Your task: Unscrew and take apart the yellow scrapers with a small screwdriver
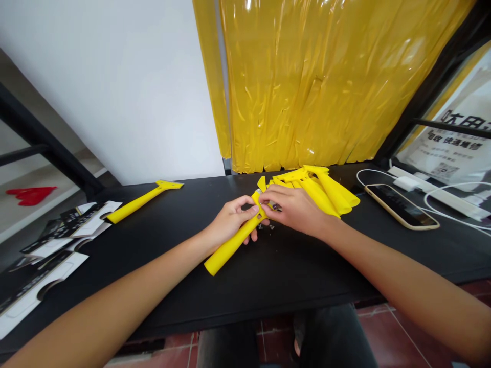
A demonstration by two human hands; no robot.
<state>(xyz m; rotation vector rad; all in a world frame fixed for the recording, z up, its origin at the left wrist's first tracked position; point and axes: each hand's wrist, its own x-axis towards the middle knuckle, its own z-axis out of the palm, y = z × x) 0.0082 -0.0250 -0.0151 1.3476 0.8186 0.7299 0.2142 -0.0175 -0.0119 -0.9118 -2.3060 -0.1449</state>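
A yellow plastic handle [233,244] with a forked, Y-shaped head lies slantwise in my left hand [232,217], its wide end pointing down toward me. My left fingers wrap the upper part of it, the thumb lying on top. At the forked head, my right hand [293,207] has thumb and fingers pinched together. What sits between those fingertips is hidden. Some tiny shiny pieces [271,228] lie on the black table just beneath my hands. Behind my right hand is a heap of similar yellow handles [333,191].
Another yellow handle [134,206] lies alone at the left, by printed black-and-white cards [61,273]. At the right are a phone [402,207], a white power strip [441,191] and cables. A white panel [126,87] and yellow plastic sheeting [307,87] stand behind the black table [184,296].
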